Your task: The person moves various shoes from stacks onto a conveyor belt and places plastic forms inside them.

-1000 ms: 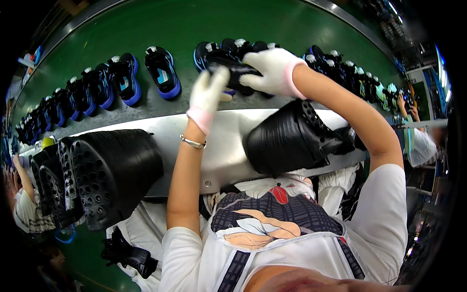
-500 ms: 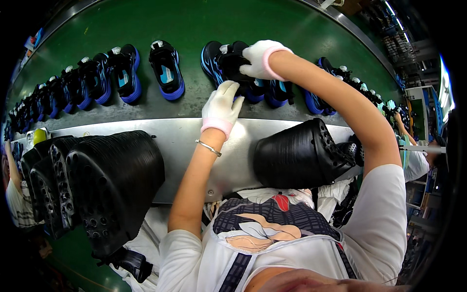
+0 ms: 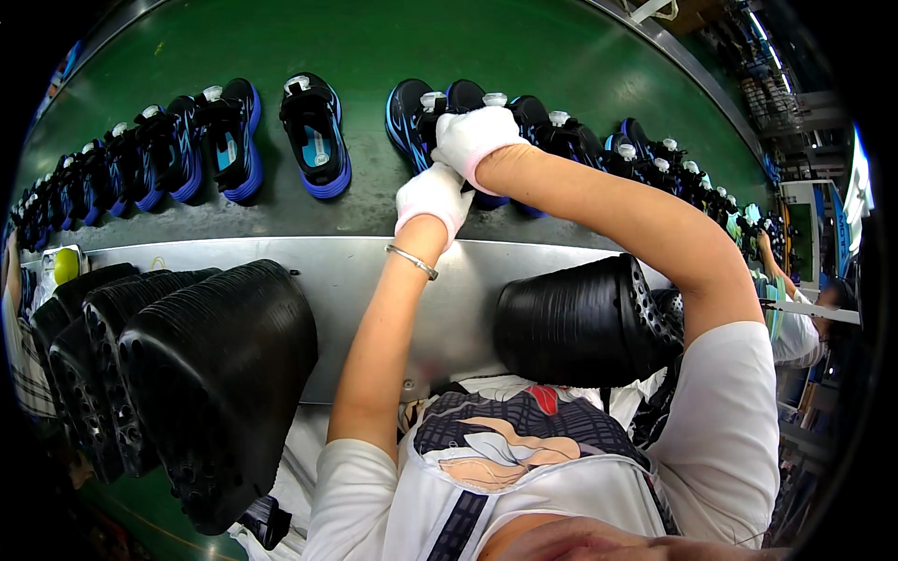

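A green conveyor belt (image 3: 524, 56) carries a long row of black-and-blue shoes with white dials. Stacks of black perforated trays (image 3: 220, 374) lie along its near steel edge, one more stack (image 3: 580, 323) beside the right elbow. At the middle of the belt both white-gloved hands work on one shoe (image 3: 412, 117) (its dial hidden): judging by the row, shoes stand on either side, so the work looks midway. The right hand (image 3: 477, 136) arches over, fingers curled closed on the shoe's top; the left hand (image 3: 432, 196) reaches up, fingers bent against its near side, grip unclear
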Action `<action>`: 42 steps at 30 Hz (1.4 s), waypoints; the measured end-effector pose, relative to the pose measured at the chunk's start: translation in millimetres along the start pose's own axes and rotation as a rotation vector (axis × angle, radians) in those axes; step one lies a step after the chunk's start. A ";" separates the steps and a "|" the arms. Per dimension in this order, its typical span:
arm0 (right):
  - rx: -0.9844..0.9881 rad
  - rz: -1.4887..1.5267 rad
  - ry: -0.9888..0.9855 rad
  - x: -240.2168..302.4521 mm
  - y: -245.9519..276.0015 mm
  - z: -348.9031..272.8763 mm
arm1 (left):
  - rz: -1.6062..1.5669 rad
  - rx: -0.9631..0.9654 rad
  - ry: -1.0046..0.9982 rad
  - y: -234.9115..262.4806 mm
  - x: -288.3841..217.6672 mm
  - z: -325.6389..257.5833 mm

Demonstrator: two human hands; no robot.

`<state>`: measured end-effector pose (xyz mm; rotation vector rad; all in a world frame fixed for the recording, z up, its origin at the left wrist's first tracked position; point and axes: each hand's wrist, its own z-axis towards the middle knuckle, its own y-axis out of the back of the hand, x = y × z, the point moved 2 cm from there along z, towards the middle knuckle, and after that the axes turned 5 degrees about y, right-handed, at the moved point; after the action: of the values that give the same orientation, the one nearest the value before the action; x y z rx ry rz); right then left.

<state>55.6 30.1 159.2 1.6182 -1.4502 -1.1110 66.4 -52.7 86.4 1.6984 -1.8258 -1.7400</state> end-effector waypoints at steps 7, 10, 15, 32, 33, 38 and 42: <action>0.021 -0.102 -0.013 -1.6 -5.5 26.8 | 0.028 0.101 0.058 5.4 -7.1 6.5; 0.147 -0.133 0.050 -5.4 -7.8 35.9 | 0.072 0.073 0.012 1.3 -3.6 6.6; 0.117 -0.153 0.047 -6.2 -4.8 36.3 | 0.120 0.103 0.003 3.4 -4.6 7.3; 0.008 0.030 -0.047 -1.0 -1.6 38.3 | 0.088 -0.041 -0.014 -2.7 -0.5 9.9; 0.038 -0.036 0.024 0.8 -0.7 36.6 | 0.111 -0.021 0.002 1.5 -3.2 8.4; 0.132 0.020 -0.009 -9.9 5.1 35.1 | 0.182 -0.099 -0.037 -0.9 -3.1 1.9; 0.069 0.230 0.101 -24.8 39.8 -30.9 | 0.179 -0.093 -0.016 2.7 2.8 7.0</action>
<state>67.6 47.5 211.3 1.4870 -1.5765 -0.8459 58.9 -51.1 84.3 1.4428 -1.8109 -1.7405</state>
